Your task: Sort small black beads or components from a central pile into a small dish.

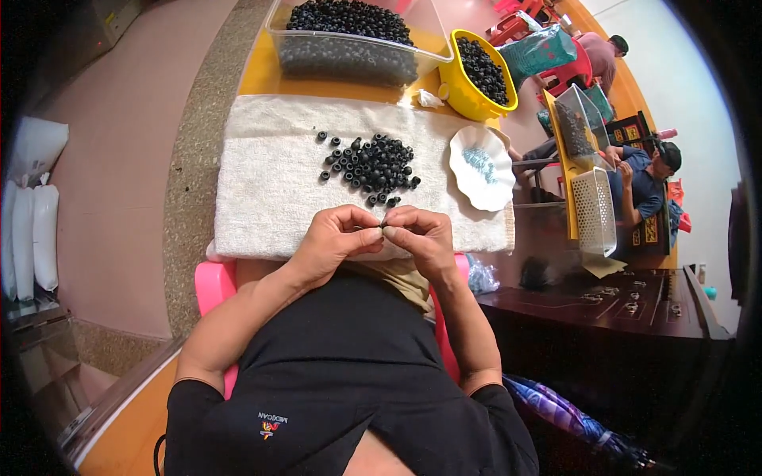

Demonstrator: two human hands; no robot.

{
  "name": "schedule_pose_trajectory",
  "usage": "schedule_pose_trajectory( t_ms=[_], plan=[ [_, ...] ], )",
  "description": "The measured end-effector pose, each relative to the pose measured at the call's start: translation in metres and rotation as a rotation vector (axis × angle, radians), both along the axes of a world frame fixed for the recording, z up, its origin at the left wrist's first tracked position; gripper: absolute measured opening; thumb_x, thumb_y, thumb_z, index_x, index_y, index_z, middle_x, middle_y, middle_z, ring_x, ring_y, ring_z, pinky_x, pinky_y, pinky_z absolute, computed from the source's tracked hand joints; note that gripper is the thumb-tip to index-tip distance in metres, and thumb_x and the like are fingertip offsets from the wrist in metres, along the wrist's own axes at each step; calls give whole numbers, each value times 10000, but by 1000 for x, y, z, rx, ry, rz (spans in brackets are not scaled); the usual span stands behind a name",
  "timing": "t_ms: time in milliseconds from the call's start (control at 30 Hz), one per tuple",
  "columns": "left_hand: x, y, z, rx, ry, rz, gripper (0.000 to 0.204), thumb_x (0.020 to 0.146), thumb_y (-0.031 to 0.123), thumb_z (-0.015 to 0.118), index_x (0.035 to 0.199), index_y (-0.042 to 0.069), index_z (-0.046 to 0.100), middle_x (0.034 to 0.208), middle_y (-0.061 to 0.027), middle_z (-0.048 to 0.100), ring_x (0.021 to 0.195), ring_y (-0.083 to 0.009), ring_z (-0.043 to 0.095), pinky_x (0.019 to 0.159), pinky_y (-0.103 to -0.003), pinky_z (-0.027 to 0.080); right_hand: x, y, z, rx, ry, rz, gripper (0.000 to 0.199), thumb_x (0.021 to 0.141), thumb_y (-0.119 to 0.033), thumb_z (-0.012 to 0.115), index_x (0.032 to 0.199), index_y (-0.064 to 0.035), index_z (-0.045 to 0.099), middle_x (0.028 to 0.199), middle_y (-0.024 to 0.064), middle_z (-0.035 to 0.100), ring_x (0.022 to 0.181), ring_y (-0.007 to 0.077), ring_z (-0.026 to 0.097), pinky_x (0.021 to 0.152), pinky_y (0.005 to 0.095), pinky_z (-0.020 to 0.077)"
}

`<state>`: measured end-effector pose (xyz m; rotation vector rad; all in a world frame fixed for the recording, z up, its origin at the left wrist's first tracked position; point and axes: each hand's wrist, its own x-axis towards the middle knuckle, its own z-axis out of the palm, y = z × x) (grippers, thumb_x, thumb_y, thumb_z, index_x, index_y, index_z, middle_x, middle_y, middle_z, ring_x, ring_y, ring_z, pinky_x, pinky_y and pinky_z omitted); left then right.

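Note:
My left hand (340, 243) and my right hand (421, 239) meet above the near edge of a white towel (262, 174). Thumbs and forefingers of both pinch one small black part (382, 225), mostly hidden by the fingertips. Just beyond my fingers lies a loose pile of small black ring-shaped parts (373, 164), a few of them scattered toward the left. To the right on the towel, a white scalloped dish (498, 196) holds small pale blue pieces (479, 164).
Behind the towel stand a clear plastic bin (432, 47) and a yellow basket (456, 89), both filled with black parts. A crumpled white tissue (429, 99) lies between them and the towel. Two people sit farther right, one by a white perforated basket (594, 210). A folded umbrella (567, 412) lies at lower right.

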<state>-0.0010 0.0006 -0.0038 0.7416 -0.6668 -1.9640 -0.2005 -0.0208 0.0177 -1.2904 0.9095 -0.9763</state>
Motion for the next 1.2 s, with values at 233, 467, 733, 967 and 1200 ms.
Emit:
schedule_pose_trajectory(
  t_ms=[233,467,733,967,1200],
  plan=[
    [0,1,2,15,-11,0,132,898,40,669,1015,-8,630,916,-76,681,817,-154,683,768,-289,583,-1,-1,-4,-74,45,17,71,797,60,710,865,48,697,938,111,678,895,155,625,814,282,499],
    [-1,2,3,-4,-30,-11,141,890,41,678,1010,-21,640,916,-87,688,807,-152,683,764,-288,581,-2,2,7,-171,176,55,63,822,40,686,883,52,684,954,111,667,892,153,628,796,273,503],
    [-1,2,2,-20,-57,5,136,892,46,679,1006,-21,649,902,-84,693,798,-148,684,754,-280,580,-3,2,9,-267,238,78,103,834,35,670,936,38,671,976,112,649,888,145,635,764,262,518],
    [-1,1,2,-6,-50,10,128,895,50,678,999,-16,642,890,-78,687,799,-145,684,752,-279,581,3,2,10,-593,377,25,167,770,45,710,928,5,671,917,137,678,823,226,690,713,296,547],
    [-1,2,0,8,-38,12,116,896,42,672,990,-9,627,907,-77,681,811,-148,685,755,-288,588,9,8,15,-931,579,-53,345,721,36,746,1046,-16,644,919,144,693,796,288,696,680,335,559]
  ],
)
